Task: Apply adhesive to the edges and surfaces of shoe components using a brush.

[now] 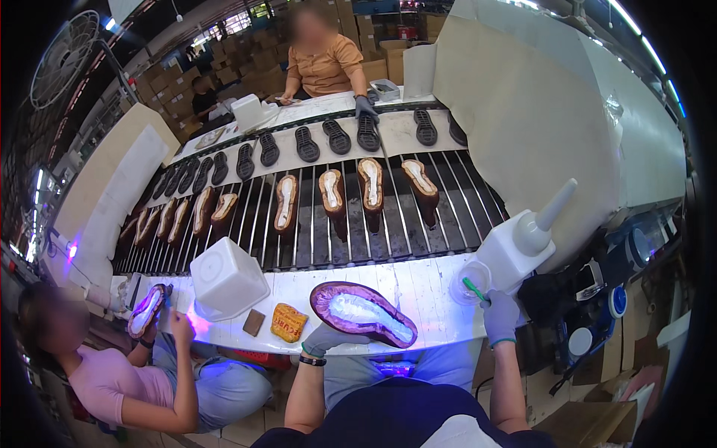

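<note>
My gloved left hand (327,340) grips a brown shoe upper (323,300), bottom side up, its whitish middle ringed by a brown and purplish margin. The upper is tilted over the bench's front edge. My gloved right hand (500,319) pinches a green-handled brush (472,288) at the right. That brush's tip is down in a small translucent cup (464,293), so its bristles are hidden. Close behind the cup stands a large white squeeze bottle (515,250) with a long cone nozzle.
A white plastic container (228,280), a brown block (254,322) and a yellow packet (288,322) lie left on the bench. Beyond, a roller conveyor (306,239) carries several uppers and black soles (306,144). One co-worker sits left holding a shoe; another across touches a sole.
</note>
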`<state>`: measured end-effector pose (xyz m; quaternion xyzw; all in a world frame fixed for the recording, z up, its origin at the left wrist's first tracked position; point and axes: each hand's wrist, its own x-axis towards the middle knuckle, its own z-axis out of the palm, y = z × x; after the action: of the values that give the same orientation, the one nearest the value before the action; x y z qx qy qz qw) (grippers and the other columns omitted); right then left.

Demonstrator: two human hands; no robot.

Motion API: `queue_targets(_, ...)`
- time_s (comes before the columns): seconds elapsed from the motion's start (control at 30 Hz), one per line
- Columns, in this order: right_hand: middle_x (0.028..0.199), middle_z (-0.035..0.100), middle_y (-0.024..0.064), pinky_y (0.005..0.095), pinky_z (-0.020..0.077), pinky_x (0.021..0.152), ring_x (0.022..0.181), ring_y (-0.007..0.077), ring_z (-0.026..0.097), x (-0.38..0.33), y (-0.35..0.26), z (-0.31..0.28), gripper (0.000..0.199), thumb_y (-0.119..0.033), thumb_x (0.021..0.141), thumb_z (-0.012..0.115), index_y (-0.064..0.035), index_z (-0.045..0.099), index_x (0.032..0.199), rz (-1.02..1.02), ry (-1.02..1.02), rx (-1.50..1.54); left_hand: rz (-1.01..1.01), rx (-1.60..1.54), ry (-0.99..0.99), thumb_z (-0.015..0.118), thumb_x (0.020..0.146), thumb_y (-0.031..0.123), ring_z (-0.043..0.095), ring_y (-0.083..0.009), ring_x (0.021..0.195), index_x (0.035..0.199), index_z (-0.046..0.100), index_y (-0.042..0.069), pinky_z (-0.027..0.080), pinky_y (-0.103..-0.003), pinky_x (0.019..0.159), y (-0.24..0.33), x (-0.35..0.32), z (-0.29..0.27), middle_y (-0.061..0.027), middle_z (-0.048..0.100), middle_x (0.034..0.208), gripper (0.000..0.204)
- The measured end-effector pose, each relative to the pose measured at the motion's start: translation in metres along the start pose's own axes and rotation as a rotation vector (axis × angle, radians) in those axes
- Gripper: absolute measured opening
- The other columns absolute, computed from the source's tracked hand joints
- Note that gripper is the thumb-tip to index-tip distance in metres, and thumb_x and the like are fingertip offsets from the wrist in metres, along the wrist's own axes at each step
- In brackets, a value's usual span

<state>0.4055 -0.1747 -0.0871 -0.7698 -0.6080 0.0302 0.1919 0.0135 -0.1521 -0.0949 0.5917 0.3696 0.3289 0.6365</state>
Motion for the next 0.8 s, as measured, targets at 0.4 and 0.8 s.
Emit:
queue_targets(0.4, 0.084, 0.063, 0.0138, 0.0439, 0.0472, 0.068, 0.078, 0.0341, 0.062, -0.006, -0.001, 0.0, 0.013, -0.016, 0.078, 0.067, -0.0069, 0.066, 0.087, 0.0, 0.019, 0.052, -0.052, -0.126, -0.072, 0.073, 0.082, 0.025, 0.039, -0.0204, 0.131, 0.145, 0.026, 0.011, 0.034, -0.037, 0.111, -0.025, 0.004, -0.01, -0.0062, 0.04, 0.144, 0.08)
queue_targets(0.8, 0.083, 0.062, 0.0131, 0.0416, 0.0469, 0.065, 0.076, 0.033, 0.061, -0.018, 0.004, 0.017, 0.015, -0.012, 0.08, 0.067, -0.0059, 0.066, 0.093, -0.057, 0.186, 0.233, 0.044, 0.135, 0.037, 0.075, 0.081, 0.022, 0.047, -0.0214, 0.125, 0.142, 0.032, 0.011, 0.036, -0.038, 0.109, -0.025, 0.001, -0.008, -0.0061, 0.045, 0.139, 0.075)
